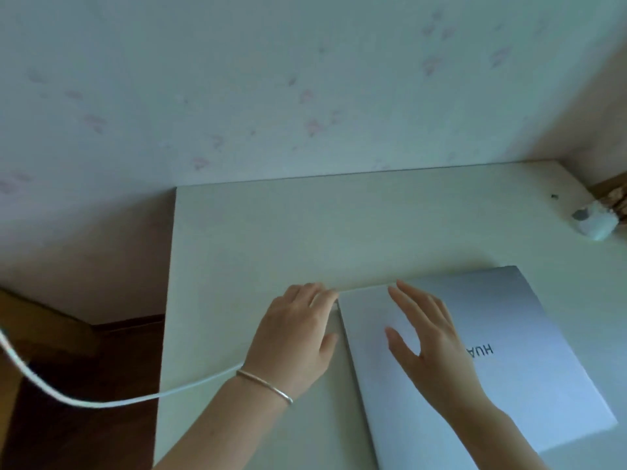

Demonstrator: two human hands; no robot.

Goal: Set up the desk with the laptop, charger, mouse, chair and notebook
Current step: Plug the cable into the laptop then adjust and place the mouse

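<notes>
A silver laptop (529, 368) lies closed on the pale desk (305, 232), its lid logo upside down to me. My right hand (431, 344) rests flat on the lid with fingers spread. At the laptop's left edge near the far corner, my left hand (295, 334), with a silver bracelet on the wrist, has its fingers curled around the end of a white charger cable (101, 401). The cable runs from under that hand off the desk's left side. The plug itself is hidden by my fingers.
A white mouse (595, 223) sits near the desk's far right corner, beside a brown object at the frame edge. Floral wallpaper backs the desk. Dark wooden floor lies to the left, below the desk edge.
</notes>
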